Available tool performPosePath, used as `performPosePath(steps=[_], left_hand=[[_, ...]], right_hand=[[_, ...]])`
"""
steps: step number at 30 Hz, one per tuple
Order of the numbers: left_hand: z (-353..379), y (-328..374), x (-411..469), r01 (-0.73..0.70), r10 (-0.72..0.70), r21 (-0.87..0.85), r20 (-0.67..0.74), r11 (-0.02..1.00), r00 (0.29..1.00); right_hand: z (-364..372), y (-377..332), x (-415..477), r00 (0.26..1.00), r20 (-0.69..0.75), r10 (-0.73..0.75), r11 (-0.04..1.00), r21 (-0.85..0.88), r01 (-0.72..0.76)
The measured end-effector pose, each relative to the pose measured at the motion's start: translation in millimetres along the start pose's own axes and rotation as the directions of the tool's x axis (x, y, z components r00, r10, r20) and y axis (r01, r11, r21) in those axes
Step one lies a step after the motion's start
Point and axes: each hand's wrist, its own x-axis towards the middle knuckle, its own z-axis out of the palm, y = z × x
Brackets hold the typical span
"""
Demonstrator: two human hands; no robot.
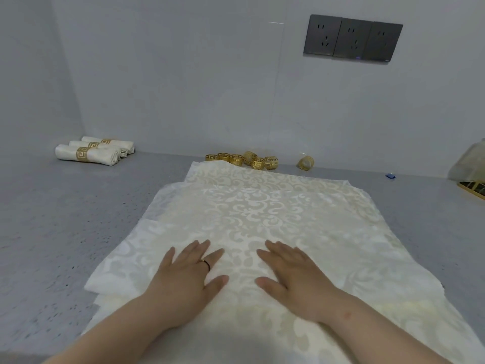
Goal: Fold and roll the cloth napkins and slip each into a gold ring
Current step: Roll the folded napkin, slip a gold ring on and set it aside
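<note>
Your left hand (187, 274) lies flat, fingers straight and slightly spread, pressing on the cream patterned napkin (262, 214) spread over the grey table (52, 219); a thin band sits on one finger. Far left by the wall rest three rolled napkins (91, 153) in gold bands. Your right hand (291, 271) presses flat beside the left. Behind the cloth, loose gold rings (244, 159) cluster, one ring (306, 163) apart at right.
</note>
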Motion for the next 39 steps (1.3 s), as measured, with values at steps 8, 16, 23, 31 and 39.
performPosePath(steps=[8,16,23,31,39], left_hand=[[-11,-56,-20,0.282,-0.279,0.046,-0.064,0.958,0.958],[-9,-53,-21,0.324,-0.319,0.038,-0.100,0.945,0.942],[-8,-54,-23,0.329,-0.327,-0.005,-0.123,0.944,0.937],[-18,-50,-14,0.260,-0.247,0.090,-0.130,0.962,0.960],[-19,1,42,-0.123,0.095,-0.084,-0.278,0.989,0.956]], right_hand=[[-22,76,-13,0.949,-0.026,0.313,0.950,-0.005,-0.314],[-41,55,32,0.949,-0.134,0.284,0.958,0.015,-0.285],[-32,14,82,0.982,-0.151,0.109,0.988,0.127,-0.090],[-28,13,104,0.988,-0.103,0.116,0.951,0.300,-0.080],[-31,18,110,0.991,-0.080,0.111,0.924,0.375,-0.074]])
